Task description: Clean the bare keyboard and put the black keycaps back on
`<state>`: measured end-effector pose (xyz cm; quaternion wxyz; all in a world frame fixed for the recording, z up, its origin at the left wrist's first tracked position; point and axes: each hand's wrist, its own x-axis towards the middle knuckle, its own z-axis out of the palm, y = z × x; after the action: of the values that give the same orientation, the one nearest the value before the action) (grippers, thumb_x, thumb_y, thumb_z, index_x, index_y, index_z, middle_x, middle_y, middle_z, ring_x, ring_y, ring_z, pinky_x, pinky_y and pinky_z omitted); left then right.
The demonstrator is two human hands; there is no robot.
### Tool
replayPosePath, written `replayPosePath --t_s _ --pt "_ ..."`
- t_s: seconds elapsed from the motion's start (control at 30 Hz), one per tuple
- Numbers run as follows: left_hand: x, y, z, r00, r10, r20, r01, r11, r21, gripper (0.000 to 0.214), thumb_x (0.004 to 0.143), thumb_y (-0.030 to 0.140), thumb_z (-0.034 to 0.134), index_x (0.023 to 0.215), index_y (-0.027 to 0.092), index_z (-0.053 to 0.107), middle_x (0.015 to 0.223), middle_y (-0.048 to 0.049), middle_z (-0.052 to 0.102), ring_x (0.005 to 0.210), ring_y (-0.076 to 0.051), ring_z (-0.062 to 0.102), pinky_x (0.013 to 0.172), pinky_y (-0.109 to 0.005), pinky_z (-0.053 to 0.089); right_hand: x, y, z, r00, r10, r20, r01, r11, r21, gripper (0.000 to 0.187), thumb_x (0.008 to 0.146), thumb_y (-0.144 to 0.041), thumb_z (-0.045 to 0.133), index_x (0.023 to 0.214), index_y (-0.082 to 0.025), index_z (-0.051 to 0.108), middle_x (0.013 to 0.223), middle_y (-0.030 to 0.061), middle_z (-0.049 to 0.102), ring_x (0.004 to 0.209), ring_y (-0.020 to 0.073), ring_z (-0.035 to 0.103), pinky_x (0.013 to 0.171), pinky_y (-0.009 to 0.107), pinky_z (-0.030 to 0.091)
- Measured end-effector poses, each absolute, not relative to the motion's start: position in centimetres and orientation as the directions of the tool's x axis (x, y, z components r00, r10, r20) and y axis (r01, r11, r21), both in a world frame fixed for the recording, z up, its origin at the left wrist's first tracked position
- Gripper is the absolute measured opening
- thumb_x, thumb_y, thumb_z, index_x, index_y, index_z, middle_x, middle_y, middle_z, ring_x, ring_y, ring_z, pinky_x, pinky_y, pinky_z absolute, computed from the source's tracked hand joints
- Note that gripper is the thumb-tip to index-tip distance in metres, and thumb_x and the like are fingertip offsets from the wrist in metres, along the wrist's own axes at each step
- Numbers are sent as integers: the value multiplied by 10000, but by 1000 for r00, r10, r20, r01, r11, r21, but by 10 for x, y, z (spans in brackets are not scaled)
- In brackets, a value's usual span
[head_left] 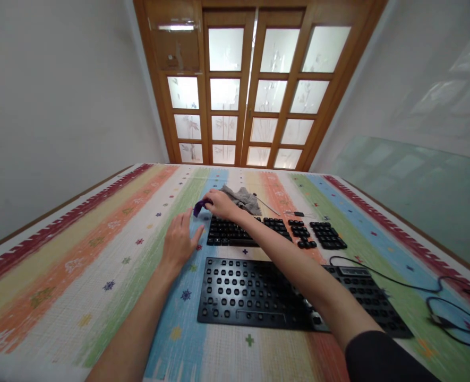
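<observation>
My right hand (221, 204) reaches across to the far left end of the loose black keycaps (229, 233), its fingers pinched on a small dark purple cloth (200, 207). On the tablecloth just left of the keycaps, my left hand (178, 241) lies with thumb and fingers apart, holding nothing. Its fingertips are close to the purple cloth; whether they touch it I cannot tell. Nearer to me is a black keyboard base (254, 292) stripped of its caps, partly covered by my right forearm. Behind my right hand sits a crumpled grey cloth (242, 200).
A thin rod (268, 206) and a small black object (299, 214) lie beyond the keycaps. More keycaps (328, 235) are grouped at the right. A black cable (394, 284) curls over the striped tablecloth (111, 254). Wooden glazed doors (245, 95) stand behind the table.
</observation>
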<state>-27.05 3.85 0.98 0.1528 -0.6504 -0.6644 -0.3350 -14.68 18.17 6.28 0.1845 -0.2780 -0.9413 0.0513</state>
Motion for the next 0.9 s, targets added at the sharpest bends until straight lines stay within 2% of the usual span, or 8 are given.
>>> replayPosePath --t_s 0.07,0.13,0.27,0.43,0.57,0.67,0.77,0.9 --pt "-270 38 11 -132 721 680 951 -100 291 537 920 436 545 1350 130 445 1244 -181 570 1155 -313 535 1000 -443 424 -139 165 72 -794 475 379 359 870 -338 200 862 -125 567 1018 -92 688 920 71 654 858 149 572 825 251 421" --pt "-270 37 13 -127 722 680 926 -160 343 477 933 415 522 1323 142 478 1216 -160 598 1131 -288 556 989 -417 438 -131 149 79 -797 435 419 236 863 -447 177 834 -115 593 982 -103 690 867 38 648 791 129 561 773 244 425" --pt "-269 32 17 -75 787 612 834 -287 471 289 945 355 450 1026 164 651 916 -69 702 833 -203 644 816 -309 495 -112 123 81 -802 438 406 165 816 -554 135 833 -107 578 913 -120 687 830 19 645 749 117 554 729 239 421" --pt "-262 26 25 -58 889 455 671 -302 677 317 858 440 547 747 160 649 665 -16 660 623 -156 608 641 -257 482 -87 104 71 -823 460 334 198 782 -591 169 904 -236 578 997 -130 670 883 38 670 802 138 575 746 252 420" --pt "-260 24 29 103 939 328 481 -336 810 315 801 460 618 812 150 671 745 -36 701 690 -169 641 674 -266 518 -69 93 67 -828 464 314 210 777 -593 220 864 -300 662 1007 -134 650 805 16 660 735 137 572 690 231 403" --pt "-263 23 31 210 942 260 406 -326 854 315 777 437 663 902 149 687 877 -70 733 791 -192 666 749 -305 538 -60 84 70 -803 511 305 277 775 -568 130 832 -231 683 908 -133 646 750 8 655 709 136 569 668 220 381" --pt "-268 22 33 245 952 183 377 -267 887 334 753 427 700 923 141 689 873 -78 729 764 -187 664 717 -306 540 -56 76 73 -783 564 261 356 752 -554 62 824 -158 636 881 -133 635 731 8 655 691 134 567 659 216 370" --pt "-275 20 35 275 951 137 426 -249 870 295 748 431 710 839 152 689 749 -36 701 672 -152 633 650 -267 518 -53 70 67 -807 530 261 386 807 -447 201 793 -125 602 993 -130 627 814 37 671 727 153 569 690 236 385"
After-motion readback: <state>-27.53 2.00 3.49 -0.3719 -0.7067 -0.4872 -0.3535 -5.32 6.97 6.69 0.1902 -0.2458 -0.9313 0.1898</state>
